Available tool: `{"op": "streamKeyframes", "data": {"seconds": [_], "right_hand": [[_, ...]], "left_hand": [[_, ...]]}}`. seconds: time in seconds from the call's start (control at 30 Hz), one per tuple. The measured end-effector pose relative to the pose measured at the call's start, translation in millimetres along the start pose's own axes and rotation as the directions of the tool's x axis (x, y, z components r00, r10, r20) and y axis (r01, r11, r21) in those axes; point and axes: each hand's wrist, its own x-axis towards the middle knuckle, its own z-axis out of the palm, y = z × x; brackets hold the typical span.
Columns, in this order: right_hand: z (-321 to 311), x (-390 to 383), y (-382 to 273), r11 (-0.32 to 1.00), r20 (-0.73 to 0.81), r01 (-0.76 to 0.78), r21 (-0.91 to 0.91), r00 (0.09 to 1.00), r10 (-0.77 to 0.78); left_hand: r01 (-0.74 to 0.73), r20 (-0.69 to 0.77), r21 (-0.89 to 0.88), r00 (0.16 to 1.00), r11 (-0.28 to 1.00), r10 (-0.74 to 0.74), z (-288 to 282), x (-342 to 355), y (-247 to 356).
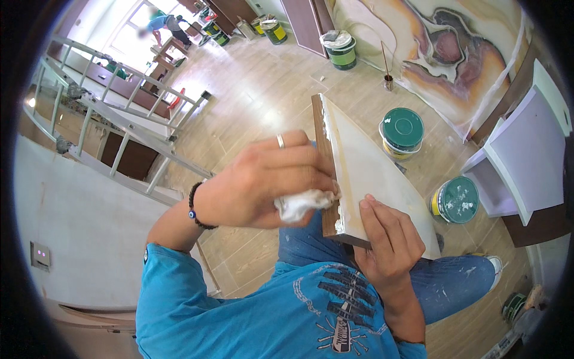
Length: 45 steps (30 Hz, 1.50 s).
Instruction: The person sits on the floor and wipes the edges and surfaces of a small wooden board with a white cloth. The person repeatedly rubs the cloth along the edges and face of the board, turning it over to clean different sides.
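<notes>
**Two-handed work on a white board (382, 173) above the lap**

The left hand (269, 173), slightly blurred, is closed around a crumpled white cloth (298, 206), whose end meets the board's brown edge (323, 137); hand and cloth cover part of that edge. White filler (340, 222) shows along it. The right hand (391, 239) grasps the board at its near end, fingers on the white face, thumb hidden.

Surroundings: two green-lidded buckets, one upper (402, 130) and one lower (457, 200), stand on the floor (257, 90) just right of the board, the lower one beside a white shelf unit (526, 161). Towards the floor's far right edge, a tub with a white top (339, 51) and a can with a stick (388, 82) stand near a marbled panel (445, 54). A ladder (119, 154) occupies the left side. In the far left corner, a person (160, 23) bends over a bench (167, 51).
</notes>
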Motion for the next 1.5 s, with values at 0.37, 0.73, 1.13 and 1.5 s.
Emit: {"op": "streamKeyframes", "data": {"seconds": [0.37,0.73,1.13,1.5], "right_hand": [[0.2,-2.0,0.2,1.0,0.0,-0.002,-0.005,1.0,0.002],[-0.7,-3.8,0.2,1.0,0.02,0.0,0.003,1.0,0.0],[2.2,-3.5,2.3,1.0,0.004,0.0,-0.014,1.0,0.0],[4.0,-6.2,3.3,1.0,-0.008,0.014,-0.026,1.0,-0.014]], "left_hand": [[-0.063,0.024,-0.06,0.998,0.996,0.064,1.3,-1.7,5.4],[-0.066,0.02,-0.043,0.998,0.997,0.067,3.9,-4.3,10.3],[0.042,0.009,0.011,0.999,0.999,-0.042,2.7,0.0,-3.2],[-0.033,0.022,-0.107,0.999,0.994,0.036,3.6,-3.8,18.2]]}}
